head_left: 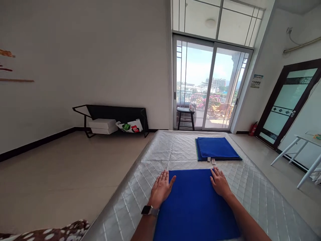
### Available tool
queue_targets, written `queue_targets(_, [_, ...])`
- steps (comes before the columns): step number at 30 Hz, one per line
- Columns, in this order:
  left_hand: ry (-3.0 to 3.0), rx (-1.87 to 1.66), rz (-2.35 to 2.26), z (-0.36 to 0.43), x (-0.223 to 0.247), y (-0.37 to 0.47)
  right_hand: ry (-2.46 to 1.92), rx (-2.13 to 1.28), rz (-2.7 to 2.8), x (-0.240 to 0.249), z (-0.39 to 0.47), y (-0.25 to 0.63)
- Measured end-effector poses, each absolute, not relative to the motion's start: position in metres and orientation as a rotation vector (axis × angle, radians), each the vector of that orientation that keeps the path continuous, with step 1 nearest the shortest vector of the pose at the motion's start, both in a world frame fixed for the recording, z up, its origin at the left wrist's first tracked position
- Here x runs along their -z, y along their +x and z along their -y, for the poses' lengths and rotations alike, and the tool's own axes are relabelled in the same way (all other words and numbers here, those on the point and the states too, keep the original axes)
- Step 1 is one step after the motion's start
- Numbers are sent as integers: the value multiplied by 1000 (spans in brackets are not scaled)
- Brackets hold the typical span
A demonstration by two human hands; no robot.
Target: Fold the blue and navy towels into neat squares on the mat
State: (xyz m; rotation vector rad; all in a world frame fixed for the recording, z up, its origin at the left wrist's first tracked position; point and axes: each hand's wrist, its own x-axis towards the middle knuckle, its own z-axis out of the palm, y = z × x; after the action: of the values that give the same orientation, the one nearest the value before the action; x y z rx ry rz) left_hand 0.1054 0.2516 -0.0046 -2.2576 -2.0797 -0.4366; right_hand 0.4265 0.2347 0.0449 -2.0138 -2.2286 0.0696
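Observation:
A blue cloth [192,204] lies flat on a quilted silver-grey mattress [135,187] in front of me. At the cloth's far left corner rests my left hand [162,188], its fingers stretched out and the thumb reaching over the edge. My right hand [220,180] lies open along the far right corner, fingers pointing forward. Beyond both hands sits a second, folded blue cloth [217,147] with small white tags on its near edge. The near end of the first cloth runs out of view.
A black bench [115,113] with white boxes [102,126] and a printed bag [130,126] stands by the left wall. A stool [185,112] is near the sliding glass door [195,80]. On the right are a white table [309,138] and a fire extinguisher [253,129]. Brown spotted fabric [57,231] shows lower left.

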Motion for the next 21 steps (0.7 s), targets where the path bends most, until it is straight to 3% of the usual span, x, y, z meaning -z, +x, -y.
queue_targets(3, [-2363, 483, 2113, -232, -42, 100, -1875, -83, 2262, -66, -214, 435])
queue_targets(8, [-2711, 522, 2053, -169, -111, 97, -1694, -400, 2199, -92, -135, 472])
queue_targets(15, [-2911, -77, 2113, -75, -75, 93, -1722, -672, 2183, -69, -33, 505])
queue_targets(21, [-2835, 132, 2170, -45, -60, 83, -1685, -543, 2267, -65, -33, 498])
